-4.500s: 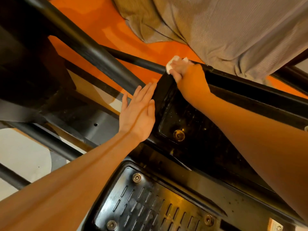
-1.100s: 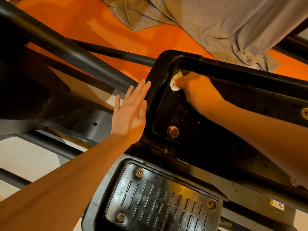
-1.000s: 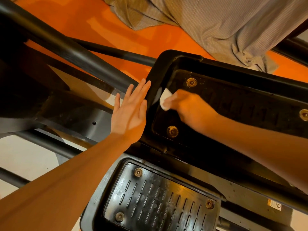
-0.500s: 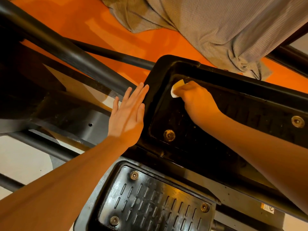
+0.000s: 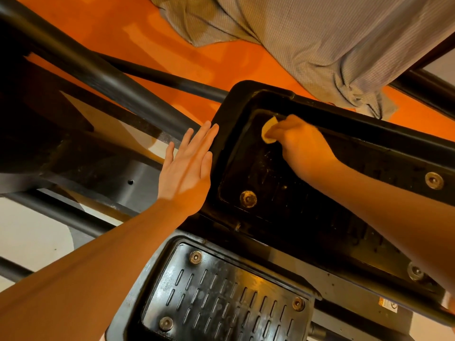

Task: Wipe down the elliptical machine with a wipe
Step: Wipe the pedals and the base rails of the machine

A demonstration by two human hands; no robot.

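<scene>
The black foot pedal point(image 5: 234, 104) of the elliptical machine fills the centre, its tray dusty with brass bolts showing. My right hand point(image 5: 302, 146) grips a small pale wipe point(image 5: 268, 130) and presses it into the pedal's far left corner, just under the rim. Only a bit of the wipe sticks out past my fingers. My left hand point(image 5: 188, 168) lies flat with straight fingers against the pedal's outer left edge. A second pedal point(image 5: 221, 296), ribbed with slots, sits below, close to me.
Thick black frame tubes point(image 5: 118, 82) run diagonally at the left over an orange floor point(image 5: 184, 52). A grey cloth point(image 5: 320, 38) hangs at the top right. A grey metal bracket point(image 5: 138, 180) lies under my left hand.
My right hand has rubbed the wipe back and forth along the pedal's left end and now sits in the far corner. My left hand has stayed flat on the pedal's side.
</scene>
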